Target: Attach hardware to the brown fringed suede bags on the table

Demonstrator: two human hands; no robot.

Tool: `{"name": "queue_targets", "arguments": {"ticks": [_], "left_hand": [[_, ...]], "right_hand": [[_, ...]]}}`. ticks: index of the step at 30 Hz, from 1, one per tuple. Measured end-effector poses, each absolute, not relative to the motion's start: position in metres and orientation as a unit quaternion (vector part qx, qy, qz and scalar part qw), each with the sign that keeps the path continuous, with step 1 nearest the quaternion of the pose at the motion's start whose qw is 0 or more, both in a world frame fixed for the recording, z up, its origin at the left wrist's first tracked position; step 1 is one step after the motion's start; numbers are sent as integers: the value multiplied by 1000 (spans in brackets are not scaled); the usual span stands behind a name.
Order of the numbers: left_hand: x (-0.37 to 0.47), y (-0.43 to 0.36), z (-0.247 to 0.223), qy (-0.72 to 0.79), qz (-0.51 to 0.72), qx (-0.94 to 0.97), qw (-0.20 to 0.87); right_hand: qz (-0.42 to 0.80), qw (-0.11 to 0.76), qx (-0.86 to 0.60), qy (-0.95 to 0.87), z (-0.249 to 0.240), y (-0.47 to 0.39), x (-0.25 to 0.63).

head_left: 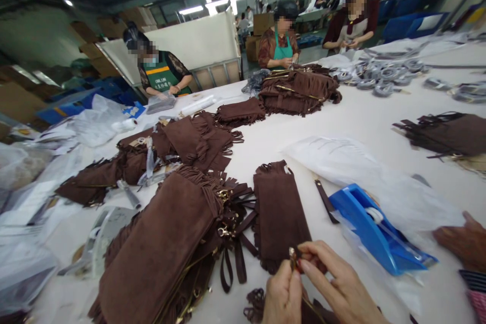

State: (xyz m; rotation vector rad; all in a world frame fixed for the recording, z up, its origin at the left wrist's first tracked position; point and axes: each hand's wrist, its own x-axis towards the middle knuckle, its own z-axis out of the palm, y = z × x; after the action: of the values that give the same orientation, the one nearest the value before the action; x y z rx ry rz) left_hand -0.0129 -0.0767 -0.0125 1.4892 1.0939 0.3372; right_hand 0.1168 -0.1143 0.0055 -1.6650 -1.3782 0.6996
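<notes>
Near the bottom centre, my left hand [283, 291] pinches a small gold metal clasp [292, 253] between thumb and fingers. My right hand [334, 276] meets it from the right, its fingertips closed at the same clasp. Brown fringed material shows partly beneath both hands. Just beyond them a flat brown fringed pouch [281, 212] lies on the white table [261, 142]. To the left is a stack of brown fringed bags [155, 248] with gold clasps and wrist straps along its right side.
A blue tape dispenser [374, 230] and white plastic bag [364, 177] lie right, beside a loose strap [324, 200]. Another person's hand [463, 240] rests at the right edge. More brown bags [299, 91] and grey coils [383, 73] lie farther back. Several people stand across the table.
</notes>
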Motion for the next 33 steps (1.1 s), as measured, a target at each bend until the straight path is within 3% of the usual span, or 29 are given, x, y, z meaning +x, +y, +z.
{"name": "queue_targets", "arguments": {"ticks": [5, 8, 13, 17, 20, 26, 33], "left_hand": [[-6, -98, -31, 515, 191, 773, 317], [-5, -106, -39, 511, 198, 819, 172], [-7, -102, -34, 477, 213, 850, 66], [-8, -96, -27, 443, 209, 870, 65], [-9, -96, -29, 438, 198, 873, 83], [-10, -97, -30, 473, 155, 857, 135], [-7, -96, -27, 510, 97, 837, 173]], "right_hand": [[152, 453, -631, -612, -1, -113, 107], [135, 453, -650, -595, -5, -111, 103], [363, 484, -673, -425, 4, -110, 102], [557, 527, -600, -227, 11, -115, 107], [609, 545, -556, -152, 10, -116, 111], [476, 495, -683, -249, -6, -115, 121], [441, 407, -690, -404, -14, -121, 107]]}}
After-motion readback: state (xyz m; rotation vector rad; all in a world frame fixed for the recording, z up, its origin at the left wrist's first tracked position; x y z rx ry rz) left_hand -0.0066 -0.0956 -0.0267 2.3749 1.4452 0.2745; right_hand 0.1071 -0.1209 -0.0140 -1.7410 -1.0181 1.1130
